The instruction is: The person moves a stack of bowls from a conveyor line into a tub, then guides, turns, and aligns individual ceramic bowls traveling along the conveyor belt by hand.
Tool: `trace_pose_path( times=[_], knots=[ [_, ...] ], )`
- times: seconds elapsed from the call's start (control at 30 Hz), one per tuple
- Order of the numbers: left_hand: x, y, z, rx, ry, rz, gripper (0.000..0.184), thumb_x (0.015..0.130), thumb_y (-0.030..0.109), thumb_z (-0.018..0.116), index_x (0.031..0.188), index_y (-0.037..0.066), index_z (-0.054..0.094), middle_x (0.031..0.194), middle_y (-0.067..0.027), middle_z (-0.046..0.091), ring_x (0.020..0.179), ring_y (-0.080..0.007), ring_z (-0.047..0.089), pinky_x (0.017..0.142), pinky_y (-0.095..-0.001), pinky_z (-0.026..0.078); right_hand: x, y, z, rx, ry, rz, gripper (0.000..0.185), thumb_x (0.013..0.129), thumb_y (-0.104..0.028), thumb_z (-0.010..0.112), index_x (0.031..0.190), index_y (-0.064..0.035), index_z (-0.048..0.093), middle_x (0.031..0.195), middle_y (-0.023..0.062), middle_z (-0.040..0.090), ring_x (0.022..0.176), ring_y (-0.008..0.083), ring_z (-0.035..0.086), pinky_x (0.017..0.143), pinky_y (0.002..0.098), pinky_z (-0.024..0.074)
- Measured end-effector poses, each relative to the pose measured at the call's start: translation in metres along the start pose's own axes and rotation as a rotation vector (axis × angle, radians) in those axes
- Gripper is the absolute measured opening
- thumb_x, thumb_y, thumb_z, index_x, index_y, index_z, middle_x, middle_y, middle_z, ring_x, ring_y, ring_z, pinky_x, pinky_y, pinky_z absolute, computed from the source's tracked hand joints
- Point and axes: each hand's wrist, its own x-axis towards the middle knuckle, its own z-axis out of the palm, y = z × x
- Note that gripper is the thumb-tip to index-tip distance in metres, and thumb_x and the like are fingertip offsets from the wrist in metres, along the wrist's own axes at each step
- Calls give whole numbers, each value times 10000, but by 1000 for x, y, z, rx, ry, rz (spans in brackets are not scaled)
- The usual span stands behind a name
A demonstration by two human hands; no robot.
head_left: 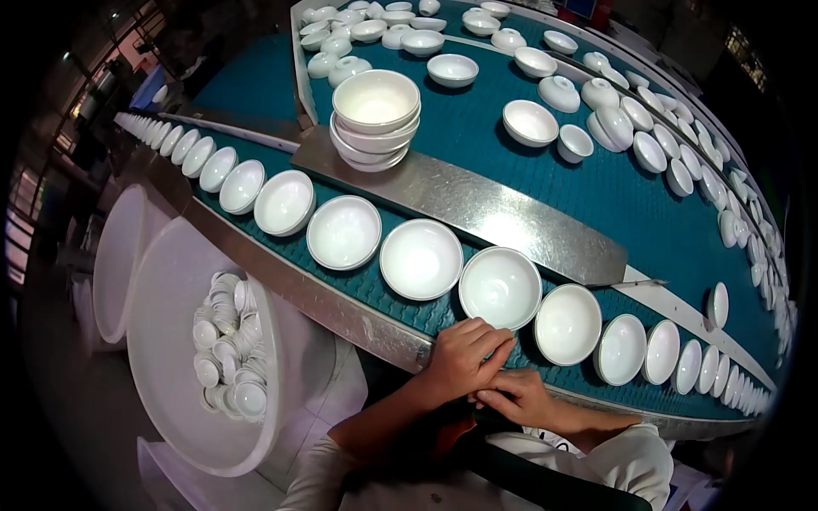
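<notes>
My left hand [467, 353] is at the near rail of a teal conveyor belt, fingers curled and pressed together. Its knuckles overlap the lower rim of a white bowl [500, 285]; whether they touch, I cannot tell. Just below and to the right, my right hand [515, 396] is also closed, its fingertips close against the left wrist. No object shows in either hand, though both palms are hidden. White bowls stand in a single row along the near belt, including one bowl [421, 259] to the left and another bowl [567, 324] to the right.
A stack of several larger bowls [376, 98] stands on a metal plate [511, 221] between the belts. Scattered bowls, some overturned, cover parts of the wide far belt [409, 111]. At the lower left, a big white tub [153, 383] contains many small white dishes [230, 341].
</notes>
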Motion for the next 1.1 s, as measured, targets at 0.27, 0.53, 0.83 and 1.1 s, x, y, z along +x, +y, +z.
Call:
trace_pose_path(
  times=[0.27, 0.53, 0.83, 1.1],
  knots=[
    [-9, 15, 39, 31, 9, -13, 121, 744, -2, 728, 843, 13, 659, 699, -80, 613, 606, -236, 588, 529, -338, 452, -35, 7, -20, 15, 3, 3, 97, 902, -71, 632, 950, -4, 684, 826, 78, 710, 699, 171, 697, 635, 273, 540],
    [-11, 40, 75, 40, -4, -26, 117, 752, 21, 723, 851, 27, 661, 696, -80, 610, 627, -244, 602, 546, -350, 471, -71, 7, -45, -23, -4, 9, 76, 886, -54, 647, 932, -11, 690, 813, 82, 707, 683, 189, 690, 618, 282, 531],
    [-16, 65, 112, 38, 18, -21, 116, 750, 17, 723, 845, 26, 657, 697, -75, 607, 622, -237, 595, 542, -337, 466, -109, 7, -67, -32, -3, 0, 89, 890, -58, 639, 941, -2, 686, 805, 90, 703, 694, 199, 692, 635, 279, 534],
    [-24, 84, 143, 11, -60, -79, 105, 748, 20, 714, 832, 50, 660, 690, -78, 608, 608, -253, 588, 530, -360, 440, -141, 12, -85, -52, 10, -18, 96, 895, -94, 638, 943, -25, 686, 813, 88, 703, 698, 226, 690, 644, 309, 538]
  ],
)
